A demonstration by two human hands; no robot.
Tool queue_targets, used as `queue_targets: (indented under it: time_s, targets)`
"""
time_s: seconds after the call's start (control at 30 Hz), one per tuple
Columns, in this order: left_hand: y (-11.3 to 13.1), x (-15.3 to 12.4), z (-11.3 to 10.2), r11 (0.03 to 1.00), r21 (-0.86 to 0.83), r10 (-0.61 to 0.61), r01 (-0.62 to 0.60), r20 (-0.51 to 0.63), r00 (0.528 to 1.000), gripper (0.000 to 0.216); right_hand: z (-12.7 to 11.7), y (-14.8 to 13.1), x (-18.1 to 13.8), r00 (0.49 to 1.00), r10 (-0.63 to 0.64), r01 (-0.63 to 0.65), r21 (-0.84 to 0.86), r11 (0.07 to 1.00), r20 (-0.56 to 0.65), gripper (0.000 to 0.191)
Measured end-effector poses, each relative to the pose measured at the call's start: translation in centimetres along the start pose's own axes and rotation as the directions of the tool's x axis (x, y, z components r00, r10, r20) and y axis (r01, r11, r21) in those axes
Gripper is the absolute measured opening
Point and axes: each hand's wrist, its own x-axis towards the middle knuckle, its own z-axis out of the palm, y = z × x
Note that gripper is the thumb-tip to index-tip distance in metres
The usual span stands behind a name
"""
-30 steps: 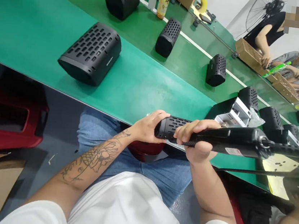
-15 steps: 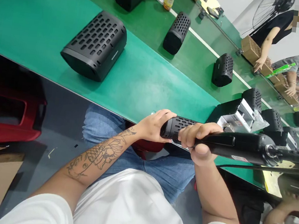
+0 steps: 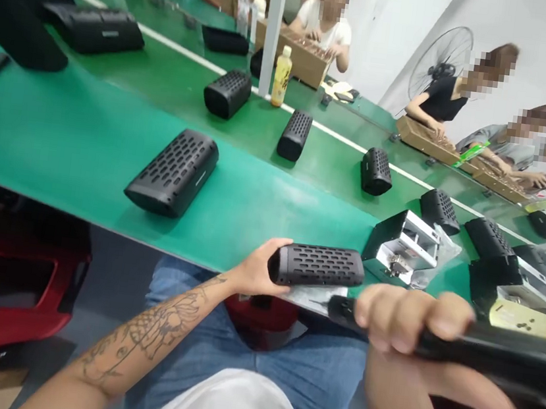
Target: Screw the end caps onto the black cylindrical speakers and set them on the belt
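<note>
My left hand [image 3: 261,268] grips the left end of a black perforated speaker housing [image 3: 322,266], which lies on its side at the near edge of the green bench. My right hand [image 3: 413,318] is wrapped around a black electric screwdriver [image 3: 499,348]. Its thin bit points left, below the housing and apart from it. Behind the right hand, a silver and black metal device [image 3: 404,247] stands on the bench. Another speaker housing [image 3: 175,172] rests on the bench to the left.
Several black housings stand along the green line, one [image 3: 295,134] near a yellow drink bottle [image 3: 281,76]. A white post [image 3: 274,32] rises behind them. Co-workers sit across the bench with cardboard boxes [image 3: 306,56]. A red stool [image 3: 14,285] is at lower left.
My right hand has pulled the screwdriver away from the housing, toward the right and nearer to me. My left hand still holds the housing. The head view has tilted up, showing more co-workers.
</note>
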Motion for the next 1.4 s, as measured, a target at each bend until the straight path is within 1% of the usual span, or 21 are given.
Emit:
queue_targets:
  time_s: [0.07,0.1,0.17,0.23,0.3,0.4,0.5,0.53,0.57,0.6,0.67,0.7,0.77,0.87,0.97,1.03,1.13,1.23,1.3,1.33,1.4]
  targets:
    - [-0.9,3.7,-0.1,0.993,0.024,-0.11,0.114,-0.129,0.985,0.116,-1.8,-1.7,0.1,0.993,-0.051,0.053,0.01,0.999,-0.105,0.051]
    - [-1.3,6.5,0.2,0.983,0.03,-0.17,0.18,-0.21,0.963,0.116,-2.6,-2.0,0.1,0.987,-0.065,0.069,0.016,0.998,-0.149,0.049]
    - [-1.7,13.4,1.8,0.947,0.014,-0.293,0.322,-0.379,0.878,0.115,-3.8,-1.4,0.0,0.973,-0.041,0.049,0.029,0.998,-0.229,0.046]
    - [-1.8,21.1,4.3,0.882,-0.044,-0.423,0.47,-0.516,0.745,0.114,-4.8,0.1,-0.1,0.96,0.039,-0.028,0.042,0.999,-0.276,0.045]
    - [-1.9,28.3,7.2,0.843,-0.067,-0.476,0.534,-0.557,0.681,0.112,-5.7,1.7,-0.5,0.947,0.115,-0.102,0.06,0.993,-0.3,0.045]
    - [-2.0,35.8,11.1,0.811,-0.074,-0.514,0.581,-0.565,0.645,0.11,-7.6,3.2,-1.8,0.923,0.187,-0.167,0.087,0.982,-0.337,0.043]
    - [-2.0,39.4,14.3,0.794,-0.052,-0.522,0.605,-0.569,0.635,0.117,-9.8,3.7,-3.5,0.902,0.226,-0.203,0.1,0.974,-0.368,0.04]
    - [-1.9,40.0,15.5,0.802,-0.028,-0.504,0.597,-0.569,0.65,0.117,-10.5,3.7,-4.0,0.892,0.238,-0.213,0.107,0.971,-0.383,0.039]
    - [-1.6,40.5,16.9,0.831,0.009,-0.46,0.557,-0.553,0.695,0.116,-11.1,3.7,-4.5,0.88,0.25,-0.222,0.116,0.968,-0.404,0.039]
    - [-1.2,40.9,18.4,0.877,0.039,-0.393,0.478,-0.513,0.763,0.112,-11.6,3.7,-4.9,0.864,0.262,-0.23,0.125,0.965,-0.43,0.039]
    - [-0.2,42.1,21.8,0.962,0.036,-0.235,0.27,-0.388,0.891,0.099,-12.7,3.8,-5.8,0.835,0.28,-0.241,0.141,0.96,-0.473,0.042]
    - [0.2,42.9,23.5,0.98,-0.007,-0.188,0.198,-0.339,0.922,0.093,-13.3,3.8,-6.4,0.823,0.291,-0.25,0.149,0.957,-0.488,0.044]
    - [0.9,44.9,26.3,0.977,-0.089,-0.211,0.193,-0.311,0.927,0.089,-14.3,3.9,-7.7,0.803,0.321,-0.268,0.176,0.947,-0.502,0.046]
    - [1.2,48.2,27.9,0.93,-0.154,-0.366,0.333,-0.339,0.867,0.106,-15.3,3.8,-9.8,0.784,0.349,-0.284,0.203,0.937,-0.513,0.047]
    - [1.4,50.4,27.0,0.858,-0.213,-0.514,0.468,-0.347,0.784,0.12,-15.5,3.0,-10.8,0.776,0.308,-0.282,0.134,0.95,-0.55,0.045]
    - [1.8,50.6,25.4,0.816,-0.253,-0.577,0.519,-0.335,0.745,0.118,-15.6,2.3,-10.1,0.777,0.228,-0.252,0.041,0.967,-0.587,0.04]
    - [2.9,48.4,21.6,0.802,-0.31,-0.592,0.51,-0.301,0.748,0.105,-17.1,1.4,-7.4,0.79,0.017,-0.114,-0.119,0.986,-0.613,0.03]
    - [3.7,42.2,15.6,0.857,-0.348,-0.488,0.381,-0.307,0.817,0.097,-19.7,1.6,-3.4,0.766,-0.245,0.067,-0.305,0.95,-0.594,0.029]
    - [3.7,35.9,10.4,0.926,-0.333,-0.297,0.181,-0.342,0.892,0.104,-21.3,2.3,-0.5,0.709,-0.387,0.155,-0.404,0.901,-0.59,0.037]
    - [3.6,32.4,7.6,0.944,-0.308,-0.227,0.119,-0.344,0.911,0.109,-21.9,2.8,1.0,0.709,-0.405,0.162,-0.425,0.89,-0.577,0.045]
    - [3.3,24.9,2.3,0.965,-0.254,-0.143,0.068,-0.287,0.947,0.118,-22.5,4.0,3.4,0.746,-0.379,0.13,-0.438,0.89,-0.548,0.057]
